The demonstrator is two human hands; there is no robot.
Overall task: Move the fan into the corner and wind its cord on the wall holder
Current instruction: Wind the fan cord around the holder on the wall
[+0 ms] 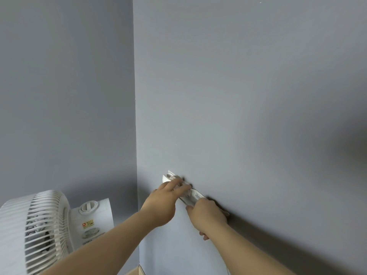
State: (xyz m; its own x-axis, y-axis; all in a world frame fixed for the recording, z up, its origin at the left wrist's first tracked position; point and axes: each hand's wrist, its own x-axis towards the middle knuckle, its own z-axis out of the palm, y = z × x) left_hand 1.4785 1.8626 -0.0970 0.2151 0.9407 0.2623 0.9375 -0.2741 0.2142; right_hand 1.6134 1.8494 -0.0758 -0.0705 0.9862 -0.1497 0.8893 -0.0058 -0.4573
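A white fan (41,225) with a slatted grille and a knob on top stands at the lower left, close to the corner of two grey walls. On the right-hand wall sits a white wall holder (168,176) with white cord (191,195) lying along it. My left hand (164,201) pinches the cord at the holder with fingertips closed on it. My right hand (206,217) is closed over the lower end of the holder and cord, hiding that part. Both images of the hands are slightly blurred.
The vertical corner line (136,116) of the two grey walls runs down the middle. A strip of light floor (137,271) shows at the bottom edge below the arms.
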